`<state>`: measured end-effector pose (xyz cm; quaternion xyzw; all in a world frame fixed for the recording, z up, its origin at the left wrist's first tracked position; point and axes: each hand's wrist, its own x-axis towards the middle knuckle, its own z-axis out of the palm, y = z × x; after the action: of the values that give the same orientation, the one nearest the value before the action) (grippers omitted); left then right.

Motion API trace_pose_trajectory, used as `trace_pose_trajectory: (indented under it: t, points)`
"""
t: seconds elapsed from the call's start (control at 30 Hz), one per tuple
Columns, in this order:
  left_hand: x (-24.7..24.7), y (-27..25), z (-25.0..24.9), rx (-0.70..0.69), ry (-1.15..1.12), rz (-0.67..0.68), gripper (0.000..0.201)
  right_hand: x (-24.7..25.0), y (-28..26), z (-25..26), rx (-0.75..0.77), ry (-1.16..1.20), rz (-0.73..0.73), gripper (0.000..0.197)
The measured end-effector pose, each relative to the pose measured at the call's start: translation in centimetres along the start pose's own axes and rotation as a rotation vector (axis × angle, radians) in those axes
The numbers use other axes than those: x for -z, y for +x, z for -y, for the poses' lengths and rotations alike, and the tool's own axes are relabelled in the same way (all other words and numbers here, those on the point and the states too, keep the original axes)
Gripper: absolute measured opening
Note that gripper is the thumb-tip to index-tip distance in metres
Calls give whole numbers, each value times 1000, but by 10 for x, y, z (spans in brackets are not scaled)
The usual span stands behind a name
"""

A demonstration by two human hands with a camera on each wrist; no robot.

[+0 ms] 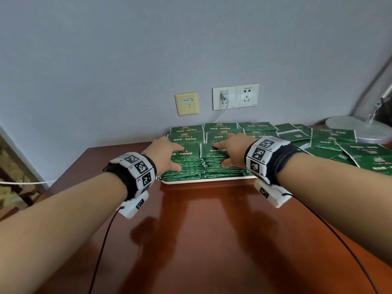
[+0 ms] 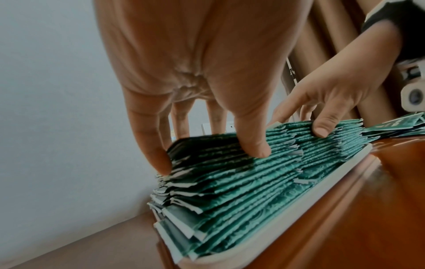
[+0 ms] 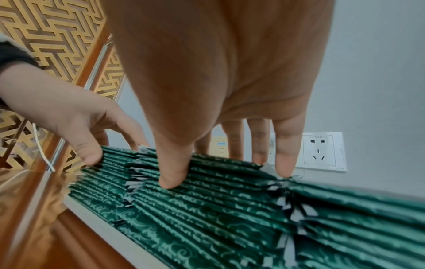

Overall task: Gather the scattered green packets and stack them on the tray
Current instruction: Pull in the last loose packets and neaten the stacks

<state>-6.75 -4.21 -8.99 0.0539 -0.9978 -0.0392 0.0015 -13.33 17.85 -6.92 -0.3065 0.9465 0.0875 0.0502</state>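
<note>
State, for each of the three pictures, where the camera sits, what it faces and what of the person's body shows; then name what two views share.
Head: worn high, looks forward and down at the tray of packets, wall sockets behind; both forearms, left hand, right hand.
Left wrist: under the left hand, looks along its fingers at packet edges; the right hand too.
Right wrist: likewise under the right hand; the left hand at left.
Shared: both wrist views show both hands on the packets.

Green packets (image 1: 186,166) stacked in rows on white tray (image 1: 207,180); others (image 1: 331,143) scattered beside.
</note>
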Motion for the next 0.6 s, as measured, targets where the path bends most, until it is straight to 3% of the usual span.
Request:
trace_pose_trajectory:
  t: [0.3, 0.6]
  points:
    - [8, -5, -8, -10, 25, -30, 84, 0, -7, -4, 2, -24, -19, 74]
    - [14, -20, -53, -113, 52, -57, 80, -6, -41, -18, -21, 10, -56, 78]
